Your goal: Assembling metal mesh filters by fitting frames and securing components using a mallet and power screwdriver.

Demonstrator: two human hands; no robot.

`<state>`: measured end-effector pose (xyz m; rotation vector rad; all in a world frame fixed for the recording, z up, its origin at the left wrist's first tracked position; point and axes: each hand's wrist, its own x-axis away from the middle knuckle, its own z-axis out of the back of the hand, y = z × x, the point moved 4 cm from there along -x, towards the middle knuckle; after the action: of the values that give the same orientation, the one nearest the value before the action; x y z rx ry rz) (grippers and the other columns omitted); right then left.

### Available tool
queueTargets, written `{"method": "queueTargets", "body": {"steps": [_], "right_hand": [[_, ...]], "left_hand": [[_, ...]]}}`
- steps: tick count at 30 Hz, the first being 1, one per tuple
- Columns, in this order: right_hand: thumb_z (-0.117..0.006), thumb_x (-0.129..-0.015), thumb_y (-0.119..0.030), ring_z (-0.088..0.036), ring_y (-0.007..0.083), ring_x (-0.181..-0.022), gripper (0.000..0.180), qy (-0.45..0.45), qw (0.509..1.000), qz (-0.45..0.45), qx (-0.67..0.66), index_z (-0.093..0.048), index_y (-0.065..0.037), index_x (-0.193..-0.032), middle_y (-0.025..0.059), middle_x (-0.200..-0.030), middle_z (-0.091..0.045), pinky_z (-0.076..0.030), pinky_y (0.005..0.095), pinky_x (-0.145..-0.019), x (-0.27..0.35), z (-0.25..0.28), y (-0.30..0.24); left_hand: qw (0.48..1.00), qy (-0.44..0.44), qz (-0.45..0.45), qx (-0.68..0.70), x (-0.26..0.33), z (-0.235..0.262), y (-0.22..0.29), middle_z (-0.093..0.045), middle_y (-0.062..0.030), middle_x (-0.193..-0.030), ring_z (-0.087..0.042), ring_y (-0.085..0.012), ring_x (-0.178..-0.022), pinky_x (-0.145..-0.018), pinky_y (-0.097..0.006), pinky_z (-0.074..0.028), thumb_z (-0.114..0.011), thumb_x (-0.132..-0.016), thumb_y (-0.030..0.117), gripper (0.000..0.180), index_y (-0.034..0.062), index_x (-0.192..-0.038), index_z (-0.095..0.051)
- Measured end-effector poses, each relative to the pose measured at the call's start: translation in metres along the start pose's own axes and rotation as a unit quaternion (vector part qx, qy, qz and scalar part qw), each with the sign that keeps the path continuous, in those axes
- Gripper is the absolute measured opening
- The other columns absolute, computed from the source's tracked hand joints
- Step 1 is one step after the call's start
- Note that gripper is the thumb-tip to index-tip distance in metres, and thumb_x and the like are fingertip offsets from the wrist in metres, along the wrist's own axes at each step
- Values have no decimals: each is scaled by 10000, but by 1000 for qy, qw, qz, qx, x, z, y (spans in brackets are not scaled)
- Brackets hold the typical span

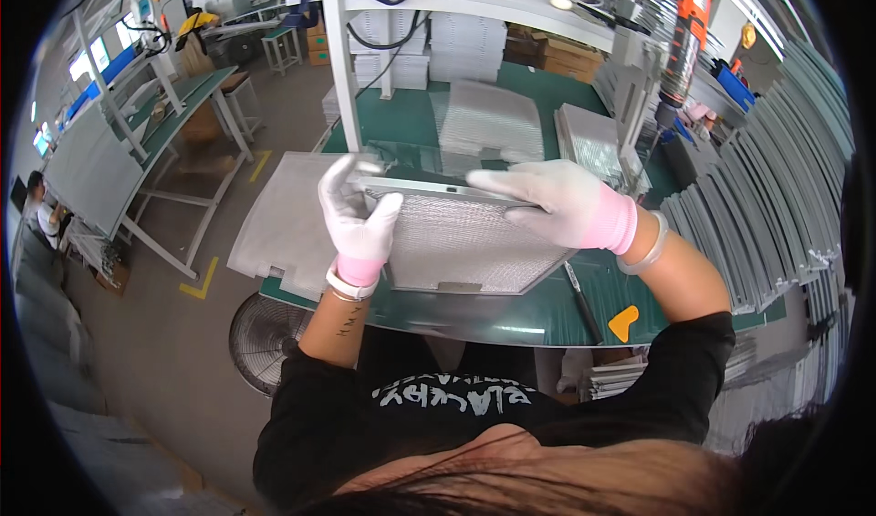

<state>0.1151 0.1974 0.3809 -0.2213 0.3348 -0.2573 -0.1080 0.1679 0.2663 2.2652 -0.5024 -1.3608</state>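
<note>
Mesh panel (470, 242) ctr of pic, tilted, looks framed w/ mesh in | L hand (351, 224) part-open round top-L corner, firmness can't tell | R hand (570, 208) pinching top rim nr R end | work left: can't tell

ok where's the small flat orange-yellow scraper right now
In the head view, the small flat orange-yellow scraper lies right of centre on the green tabletop, near its front edge, just right of the long black-handled tool.
</note>
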Motion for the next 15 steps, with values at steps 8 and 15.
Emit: {"method": "queueTargets", "body": {"steps": [8, 15], "right_hand": [[-608, -792, -6, -579, 351, -807, 568, -2, 1000, 20, 22, -532, -81, -1350, 169, -831, -566, -478, 421, -756, 0, -6, 12], [-627, -784, 23, -592, 348, -792, 575, 16, 1000, 1, 6, -558, -110, -1339, 164, -873, -603, -490, 401, -736, -5, -3, 8]], "left_hand": [[975, 41, -125, -177, 2, 4, -20, -643, -81, -1102, -520, -56, -696, -602, -194, -445, -791, -740, -16, 499, 21, -1189, -576], [955, 39, -108, -273, 4, 16, -26, -658, -57, -998, -553, -77, -724, -647, -208, -467, -731, -806, 12, 353, 9, -1147, -644]]}}
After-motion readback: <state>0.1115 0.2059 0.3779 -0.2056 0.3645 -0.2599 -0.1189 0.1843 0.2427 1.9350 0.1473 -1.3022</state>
